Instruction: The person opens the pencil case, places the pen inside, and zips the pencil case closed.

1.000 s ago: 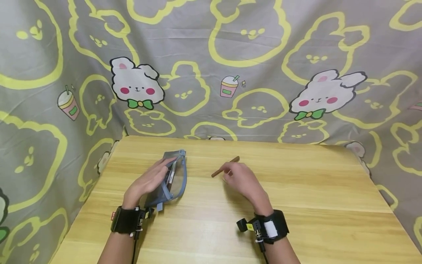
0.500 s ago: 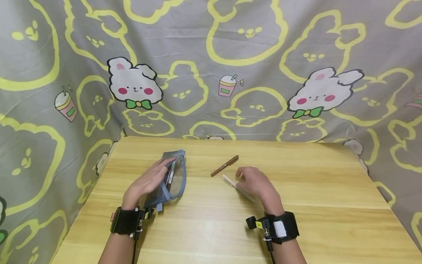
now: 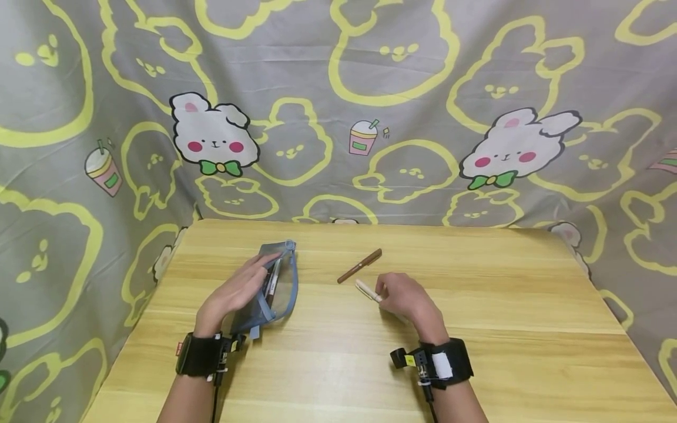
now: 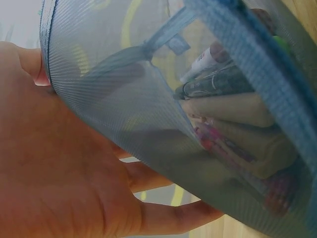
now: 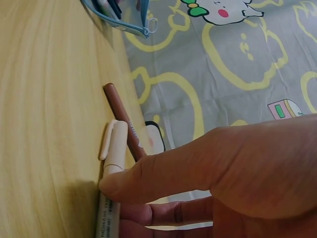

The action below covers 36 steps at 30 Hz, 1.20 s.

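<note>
A cream-capped pen point(image 5: 116, 144) lies slanted on the wooden table, and my right hand point(image 3: 407, 298) pinches its barrel between thumb and fingers. Part of that barrel is hidden by the hand. Just beyond it lies a brown capped pen point(image 3: 359, 266), untouched. On the left, a blue-grey mesh pencil pouch point(image 3: 292, 294) gapes open with several pens and markers inside. My left hand point(image 3: 235, 292) rests along the pouch's left side, fingers mostly straight against the mesh. The left wrist view shows the palm point(image 4: 59, 163) beside the mesh wall.
Light wooden tabletop point(image 3: 328, 364) spreads under both hands. A grey curtain point(image 3: 317, 76) with yellow outlines and rabbit prints hangs behind the table and along its sides. Black straps with small cameras point(image 3: 201, 355) sit on both wrists, cables trailing from them.
My right hand has drawn back from the brown pen, which lies on the table, and now pinches the cream-capped pen. The left hand and pouch have stayed in place.
</note>
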Each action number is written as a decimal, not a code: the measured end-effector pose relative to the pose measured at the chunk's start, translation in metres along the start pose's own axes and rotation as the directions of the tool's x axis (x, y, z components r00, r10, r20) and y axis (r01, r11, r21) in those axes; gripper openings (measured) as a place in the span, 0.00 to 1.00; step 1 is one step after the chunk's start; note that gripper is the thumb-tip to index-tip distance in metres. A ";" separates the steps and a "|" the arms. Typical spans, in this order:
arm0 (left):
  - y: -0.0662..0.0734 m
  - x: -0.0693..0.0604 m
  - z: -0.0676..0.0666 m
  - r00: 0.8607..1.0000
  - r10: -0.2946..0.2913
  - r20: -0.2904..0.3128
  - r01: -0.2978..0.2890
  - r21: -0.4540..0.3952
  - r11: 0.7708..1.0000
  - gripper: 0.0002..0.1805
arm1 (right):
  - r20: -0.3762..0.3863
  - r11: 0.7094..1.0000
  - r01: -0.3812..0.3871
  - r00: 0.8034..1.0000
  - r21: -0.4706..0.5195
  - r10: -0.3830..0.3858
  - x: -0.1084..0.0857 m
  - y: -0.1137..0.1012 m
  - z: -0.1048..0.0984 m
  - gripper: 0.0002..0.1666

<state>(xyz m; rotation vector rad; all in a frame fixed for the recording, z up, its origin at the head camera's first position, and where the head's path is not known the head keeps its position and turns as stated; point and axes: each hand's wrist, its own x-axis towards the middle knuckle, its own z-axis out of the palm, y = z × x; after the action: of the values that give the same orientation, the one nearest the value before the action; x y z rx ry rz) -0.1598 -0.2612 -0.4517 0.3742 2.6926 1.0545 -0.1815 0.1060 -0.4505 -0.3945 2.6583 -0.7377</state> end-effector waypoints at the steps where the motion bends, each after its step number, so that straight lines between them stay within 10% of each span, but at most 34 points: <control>1: 0.000 0.000 0.000 1.000 -0.001 0.000 0.001 -0.004 1.000 0.32 | -0.003 1.000 0.004 1.000 -0.009 -0.004 0.001 0.000 0.001 0.12; 36: 0.000 0.000 -0.002 1.000 0.028 -0.009 -0.028 0.000 1.000 0.32 | -0.116 0.998 0.048 0.992 0.046 -0.043 0.012 -0.023 0.019 0.12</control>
<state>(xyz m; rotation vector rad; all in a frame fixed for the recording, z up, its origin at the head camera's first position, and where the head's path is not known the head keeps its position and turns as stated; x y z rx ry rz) -0.1603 -0.2626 -0.4508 0.4096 2.7026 1.0658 -0.1809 0.0747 -0.4563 -0.4124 2.7404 -0.8625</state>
